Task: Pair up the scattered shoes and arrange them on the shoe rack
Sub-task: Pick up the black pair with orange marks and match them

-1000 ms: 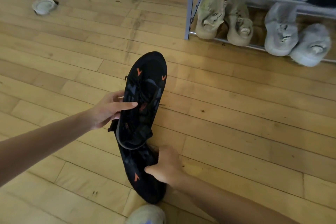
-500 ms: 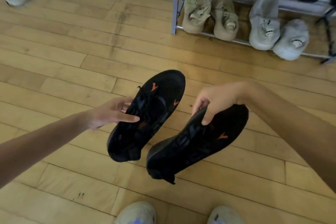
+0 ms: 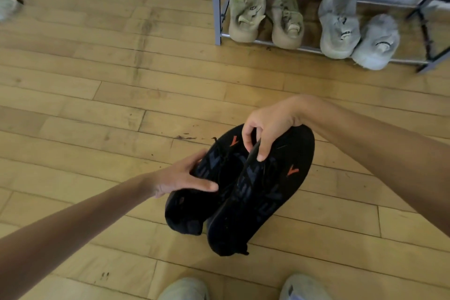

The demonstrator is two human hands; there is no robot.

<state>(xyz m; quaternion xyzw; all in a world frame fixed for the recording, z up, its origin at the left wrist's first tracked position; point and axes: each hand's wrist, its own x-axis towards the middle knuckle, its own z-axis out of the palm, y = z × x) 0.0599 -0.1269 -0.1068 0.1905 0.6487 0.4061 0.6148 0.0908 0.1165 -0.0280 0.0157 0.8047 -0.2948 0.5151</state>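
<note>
While both hands (image 3: 267, 127) grip them, two black shoes (image 3: 263, 190) touch.

1. Black shoes (image 3: 263, 192): matt knit cloth, orange marks.
2. Floor (image 3: 97, 105): wood planks, worn semi-gloss, scuffed.
3. Rack (image 3: 216, 7) at 12–1 o'clock: grey metal, satin.
4. Tan shoes (image 3: 246, 10), grey shoes (image 3: 338, 24): matt fabric.
</note>
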